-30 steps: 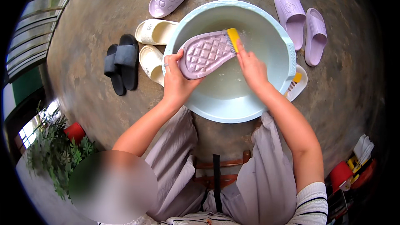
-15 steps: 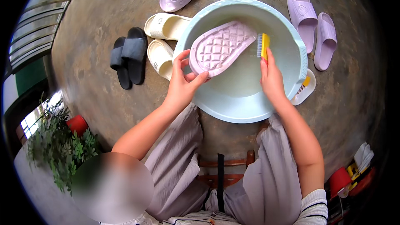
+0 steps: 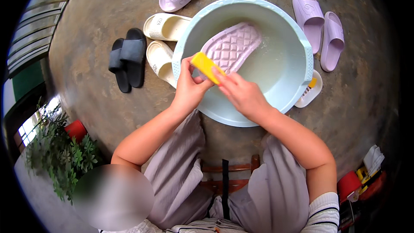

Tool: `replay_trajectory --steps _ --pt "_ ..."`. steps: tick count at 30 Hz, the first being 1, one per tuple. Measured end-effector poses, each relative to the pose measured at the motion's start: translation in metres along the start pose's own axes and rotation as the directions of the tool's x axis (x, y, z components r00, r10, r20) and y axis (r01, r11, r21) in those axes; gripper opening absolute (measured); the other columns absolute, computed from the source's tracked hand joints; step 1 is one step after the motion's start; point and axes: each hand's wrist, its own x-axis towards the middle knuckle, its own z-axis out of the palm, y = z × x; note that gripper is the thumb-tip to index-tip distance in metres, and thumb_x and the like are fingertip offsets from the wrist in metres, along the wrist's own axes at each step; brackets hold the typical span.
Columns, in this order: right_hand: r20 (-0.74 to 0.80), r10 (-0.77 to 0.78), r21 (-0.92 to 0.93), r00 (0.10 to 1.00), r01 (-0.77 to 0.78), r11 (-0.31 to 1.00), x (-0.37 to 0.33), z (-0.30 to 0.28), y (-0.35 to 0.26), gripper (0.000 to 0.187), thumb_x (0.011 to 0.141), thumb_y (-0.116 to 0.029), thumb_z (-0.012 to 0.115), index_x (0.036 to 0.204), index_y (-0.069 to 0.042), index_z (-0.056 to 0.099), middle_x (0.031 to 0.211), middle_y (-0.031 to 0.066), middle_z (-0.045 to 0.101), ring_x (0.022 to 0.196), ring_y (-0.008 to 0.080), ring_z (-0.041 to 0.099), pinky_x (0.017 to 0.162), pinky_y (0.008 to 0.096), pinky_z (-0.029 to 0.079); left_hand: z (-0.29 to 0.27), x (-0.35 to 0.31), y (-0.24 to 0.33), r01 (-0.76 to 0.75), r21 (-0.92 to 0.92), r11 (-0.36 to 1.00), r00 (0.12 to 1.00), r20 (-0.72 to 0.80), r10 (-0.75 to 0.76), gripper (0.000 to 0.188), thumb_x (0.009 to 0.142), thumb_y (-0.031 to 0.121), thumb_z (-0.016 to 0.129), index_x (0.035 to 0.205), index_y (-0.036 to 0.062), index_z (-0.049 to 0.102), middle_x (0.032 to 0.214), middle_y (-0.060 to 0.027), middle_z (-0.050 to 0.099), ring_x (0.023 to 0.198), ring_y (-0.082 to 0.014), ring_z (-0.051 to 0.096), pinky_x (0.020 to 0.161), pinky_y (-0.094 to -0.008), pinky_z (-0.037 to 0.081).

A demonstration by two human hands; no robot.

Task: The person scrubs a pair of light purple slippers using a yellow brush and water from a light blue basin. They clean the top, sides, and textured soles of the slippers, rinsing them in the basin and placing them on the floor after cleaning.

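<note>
The lilac slipper is held sole-up above the cloudy water in the pale blue basin, its far end pointing up and to the right and its near end toward the person. The left hand grasps that near end from the left, though the brush and the fingers hide part of the hold. The right hand grips a yellow brush, which lies across the near part of the sole, close to the left fingers; its bristles are out of sight, so whether they touch cannot be told. The slipper looks to be one piece of moulded foam or soft plastic: probably light, springy rather than rigid, and hard to break. It keeps its shape although held at one end only, so it should bend a little under pressure without folding. The sole has a sheen and is likely slippery if wet or soapy. The raised diamond pattern should give fingertips some bite, while the smooth border may slide. The surest hold is probably around the thick edge at one end, thumb on one side and fingers on the other, with the palm clear of the patterned face.
</note>
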Motion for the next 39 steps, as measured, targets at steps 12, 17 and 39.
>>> replay_trajectory --steps 12,17,39 --pt "-0.142 0.587 -0.566 0.797 -0.552 0.612 0.004 -0.026 0.112 0.050 0.102 -0.025 0.053 0.150 -0.019 0.043 0.088 0.0177 0.063 0.075 0.0383 0.066 0.066 0.0480 0.054 -0.010 -0.034 0.025 -0.054 0.320 0.946 0.998 0.057 0.038 0.061 0.086 -0.004 0.072 0.138 0.0013 0.041 0.124 -0.0132 0.051 0.105 -0.0217 0.067 0.083 -0.0300 0.060" --pt "0.137 0.604 -0.560 0.785 -0.442 0.701 -0.011 -0.005 0.079 0.049 0.101 -0.026 0.052 0.148 -0.017 0.045 0.092 0.0222 0.065 0.079 0.0411 0.067 0.068 0.0499 0.054 -0.022 -0.040 0.015 -0.247 0.434 0.867 0.963 0.013 0.268 0.069 0.085 -0.006 0.071 0.145 0.0067 0.039 0.115 -0.0104 0.054 0.099 -0.0187 0.067 0.082 -0.0298 0.059" --pt "-0.180 0.110 -0.166 0.978 -0.141 0.976 -0.014 -0.020 0.023 0.056 0.096 -0.020 0.065 0.150 -0.020 0.048 0.075 0.0097 0.054 0.060 0.0274 0.058 0.055 0.0420 0.048 -0.017 -0.016 0.002 -0.533 0.792 0.299 0.790 0.339 0.511 0.049 0.071 0.004 0.075 0.118 0.0186 0.071 0.114 -0.0054 0.073 0.086 -0.0234 0.071 0.075 -0.0347 0.058"
